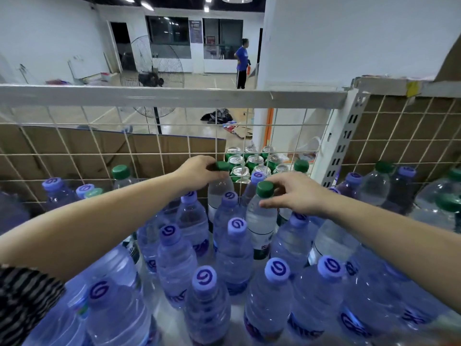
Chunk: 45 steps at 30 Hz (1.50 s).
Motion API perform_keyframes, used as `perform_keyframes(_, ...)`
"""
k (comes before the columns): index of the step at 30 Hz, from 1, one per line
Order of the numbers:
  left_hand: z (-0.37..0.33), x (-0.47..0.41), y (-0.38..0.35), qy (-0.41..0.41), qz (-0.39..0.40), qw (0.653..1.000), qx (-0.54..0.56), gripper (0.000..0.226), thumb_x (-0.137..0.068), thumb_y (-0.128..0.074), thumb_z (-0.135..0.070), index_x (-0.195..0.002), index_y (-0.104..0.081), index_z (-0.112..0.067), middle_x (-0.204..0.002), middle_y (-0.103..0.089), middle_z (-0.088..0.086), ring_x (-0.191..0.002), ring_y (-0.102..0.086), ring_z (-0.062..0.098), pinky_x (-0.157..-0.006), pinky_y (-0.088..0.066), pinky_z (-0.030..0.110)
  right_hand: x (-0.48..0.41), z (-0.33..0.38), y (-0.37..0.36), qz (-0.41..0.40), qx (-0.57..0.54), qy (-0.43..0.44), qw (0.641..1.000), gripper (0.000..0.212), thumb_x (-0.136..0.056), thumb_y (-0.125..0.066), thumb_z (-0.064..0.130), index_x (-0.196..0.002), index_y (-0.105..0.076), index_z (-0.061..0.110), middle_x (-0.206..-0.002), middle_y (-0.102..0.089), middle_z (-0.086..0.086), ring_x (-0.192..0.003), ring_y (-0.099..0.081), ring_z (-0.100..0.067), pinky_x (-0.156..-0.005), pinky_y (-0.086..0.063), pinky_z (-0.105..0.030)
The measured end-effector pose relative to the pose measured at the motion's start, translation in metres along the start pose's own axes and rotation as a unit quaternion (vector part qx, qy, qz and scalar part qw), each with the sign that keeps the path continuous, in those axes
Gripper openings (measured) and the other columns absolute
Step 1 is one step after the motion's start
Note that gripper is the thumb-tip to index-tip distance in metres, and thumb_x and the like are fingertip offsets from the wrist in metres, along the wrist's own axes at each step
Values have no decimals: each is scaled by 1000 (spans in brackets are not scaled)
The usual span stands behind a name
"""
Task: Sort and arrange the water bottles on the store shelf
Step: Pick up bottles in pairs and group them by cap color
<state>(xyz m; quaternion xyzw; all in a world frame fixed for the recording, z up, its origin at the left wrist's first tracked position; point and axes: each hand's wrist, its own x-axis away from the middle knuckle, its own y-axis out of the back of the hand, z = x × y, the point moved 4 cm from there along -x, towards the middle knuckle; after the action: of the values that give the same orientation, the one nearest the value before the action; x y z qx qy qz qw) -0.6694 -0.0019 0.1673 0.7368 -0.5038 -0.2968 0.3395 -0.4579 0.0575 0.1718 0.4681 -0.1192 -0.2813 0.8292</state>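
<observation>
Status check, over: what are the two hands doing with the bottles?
Left grip pinches rear green-capped clear plastic bottle. Right grip pinches nearer green-capped clear plastic bottle. Purple-capped blue plastic bottles crowd both.

Far beyond the left hand (199,171) and the right hand (296,196) opens a room with white walls (50,33) and a glossy pale floor (204,79). Up and left of the left hand stands a large round floor fan (154,63), with a dark doorway (119,43) further left. Dark windows (167,31) line the far wall, and strip lights (206,6) glow on the black ceiling. A person in a blue shirt (241,62) stands beyond both hands, beside a broad white pillar (349,41) above the right hand. Flattened cardboard (243,132) and a dark heap (217,116) lie on the floor.
</observation>
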Motion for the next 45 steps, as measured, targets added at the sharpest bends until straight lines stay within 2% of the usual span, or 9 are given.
perform_keyframes(6,-16,11,21,-25,-104,994,24,27,-89,-66,-38,-96,-67,-12,-81,-64,-1,-70,-56,15,-56,-38,23,-5,3,25,-58,-180,10,982,25,-77,-80,14,-101,-73,11,-96,-75,-6,-88,-68,-12,-84,-54,-29)
perform_keyframes(11,-64,30,68,-87,-202,960,172,18,-96,-57,-28,-110,-59,-17,-86,-62,-11,-69,-56,-9,-56,-39,6,-1,36,71,-115,-256,75,957,23,-76,-77,18,-97,-71,19,-91,-74,7,-82,-68,1,-77,-52,-15)
perform_keyframes(16,-112,52,103,-171,-255,895,324,17,-99,-49,-35,-104,-56,-21,-107,-67,15,-90,-61,16,-81,-52,33,25,72,117,-200,-331,135,912,31,-73,-71,35,-100,-68,21,-98,-71,1,-100,-65,-17,-97,-51,-44)
perform_keyframes(21,-154,87,118,-204,-273,881,328,37,-101,-40,-41,-108,-56,-8,-104,-67,17,-90,-67,24,-88,-55,47,59,109,142,-237,-337,174,894,15,-97,-53,32,-103,-57,19,-110,-60,-14,-96,-70,-23,-84,-58,-44)
perform_keyframes(25,-174,114,105,-199,-215,874,388,33,-101,-38,-44,-97,-56,-16,-86,-69,5,-74,-70,20,-79,-56,44,97,115,139,-260,-332,160,892,14,-102,-45,32,-104,-52,20,-112,-56,-17,-84,-71,-19,-73,-58,-38)
perform_keyframes(29,-196,135,63,-185,-84,868,453,50,-102,-36,-42,-107,-54,4,-70,-69,5,-69,-69,22,-80,-57,40,148,99,124,-301,-337,105,886,16,-102,-44,29,-97,-51,15,-92,-60,-8,-70,-69,-11,-62,-56,-29)
perform_keyframes(33,-226,156,-3,-138,15,870,473,59,-100,-37,-47,-111,-57,7,-67,-71,4,-68,-70,21,-70,-55,33,203,69,107,-314,-343,34,885,20,-100,-47,32,-96,-55,14,-78,-66,0,-68,-68,-17,-71,-60,-43)
perform_keyframes(38,-269,179,-94,-86,95,843,522,58,-99,-44,-43,-110,-58,13,-72,-66,14,-63,-64,25,-57,-55,26,281,7,93,-347,-332,-64,875,29,-100,-48,36,-94,-61,11,-84,-70,-4,-78,-69,-20,-72,-60,-38)
perform_keyframes(45,-372,188,-229,-90,195,847,486,56,-100,-42,-44,-109,-60,8,-69,-70,10,-62,-68,23,-74,-55,36,397,-108,115,-368,-357,-180,839,34,-96,-53,44,-100,-64,12,-94,-71,-16,-84,-68,-32,-82,-55,-45)
